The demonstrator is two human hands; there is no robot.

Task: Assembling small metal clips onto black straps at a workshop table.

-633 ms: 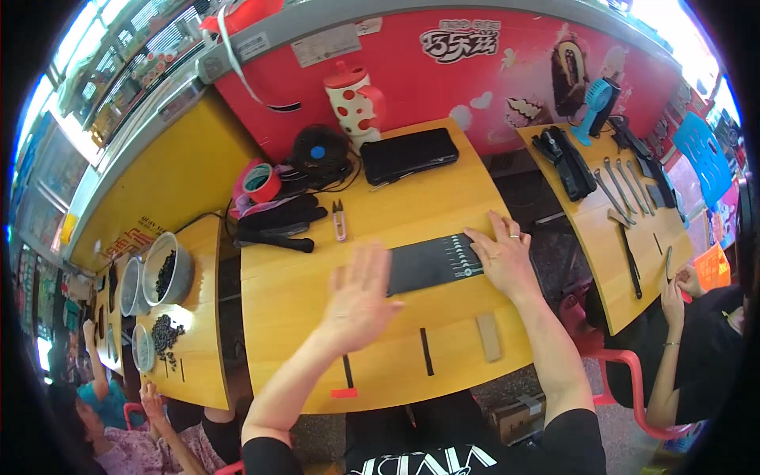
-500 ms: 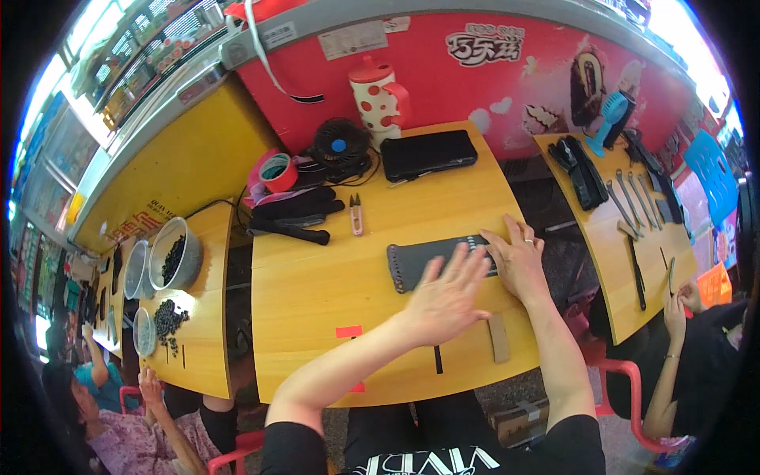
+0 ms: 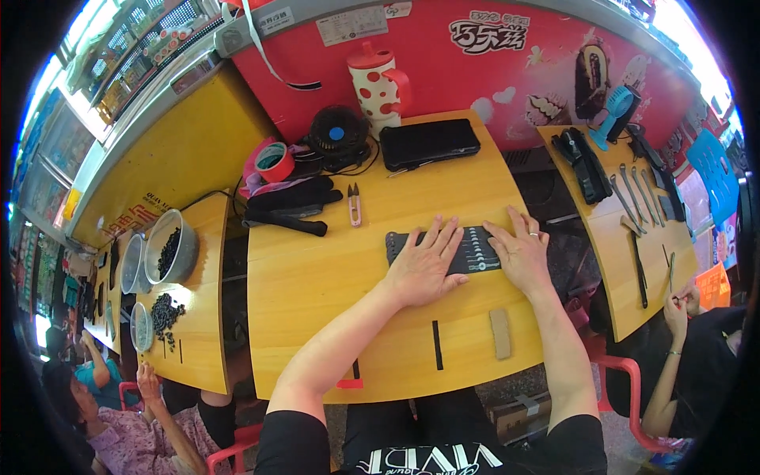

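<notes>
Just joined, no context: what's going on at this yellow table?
A person has both hands flat on a black tool-roll pouch lying open on the yellow table. The left hand presses its middle, the right hand its right end. Small snips, a black glove and red tape lie beyond, untouched.

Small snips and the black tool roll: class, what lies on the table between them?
Nothing: in the head view only bare yellow table separates the small snips from the black tool roll.
</notes>
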